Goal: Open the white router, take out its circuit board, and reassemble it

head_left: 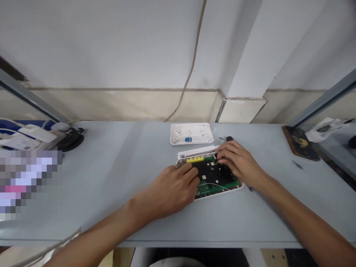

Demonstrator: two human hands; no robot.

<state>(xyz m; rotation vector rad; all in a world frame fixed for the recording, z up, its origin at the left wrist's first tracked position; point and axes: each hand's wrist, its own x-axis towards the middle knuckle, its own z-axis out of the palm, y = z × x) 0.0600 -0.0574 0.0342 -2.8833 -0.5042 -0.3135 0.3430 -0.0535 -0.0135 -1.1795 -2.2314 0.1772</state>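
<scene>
Bending over the green board (205,189), both hands work close to its top. The board sits in a white tray (219,194) on the grey bench (125,159), and a white cover (191,129) with a blue bit (188,139) lies behind it. The left hand (176,187) has its fingers curled in at the left side; I cannot tell if they pinch anything. The right hand (240,159) has its thumb and fingers close together near the far right corner, but what is between them is hidden. A thin white wire (222,186) loops over the black sheet (211,174), so a finger could snag it and pull it loose. Pushing too hard on one side could tip the tray or bend the board. A bump from the right hand could also knock the tiny dark bits (221,138) away.
</scene>
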